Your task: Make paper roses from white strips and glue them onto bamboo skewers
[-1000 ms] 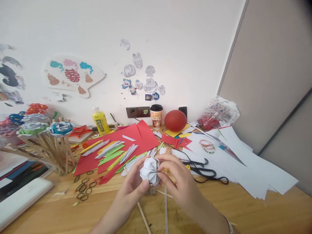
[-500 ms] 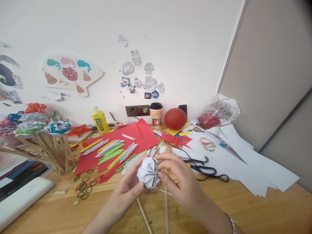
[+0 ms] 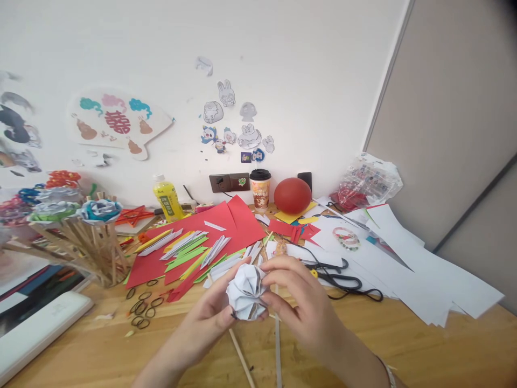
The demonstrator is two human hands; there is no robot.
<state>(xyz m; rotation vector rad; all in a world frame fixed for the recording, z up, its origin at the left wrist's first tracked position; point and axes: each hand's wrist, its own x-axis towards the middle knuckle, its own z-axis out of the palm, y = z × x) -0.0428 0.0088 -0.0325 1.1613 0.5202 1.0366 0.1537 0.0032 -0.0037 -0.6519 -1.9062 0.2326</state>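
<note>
A round white folded-paper flower [image 3: 245, 293] with pleated segments is held between both hands above the wooden table. My left hand [image 3: 214, 307] cups its left side, thumb pressed at its lower edge. At its right side, the fingers of my right hand [image 3: 297, 293] are bent and pinch the paper edges. Brownish inner edges show in the gaps between the folds. Under the hands lie a thin wooden stick [image 3: 242, 358] and a narrow pale strip [image 3: 278, 350]. Some right fingertips are hidden behind the flower.
Folded paper strips [image 3: 186, 252] lie on red paper [image 3: 242, 221]. Black rubber bands [image 3: 141, 307] are scattered left, near a holder of stick-stemmed paper flowers [image 3: 99, 210]. A yellow bottle [image 3: 168, 200], cup [image 3: 260, 191] and red balloon [image 3: 293, 195] stand behind; scissors [image 3: 339, 277] and white sheets [image 3: 436, 275] lie right.
The flower has turned slightly in my hands, and the right fingers have shifted a little along its edge. The whole view has moved slightly.
</note>
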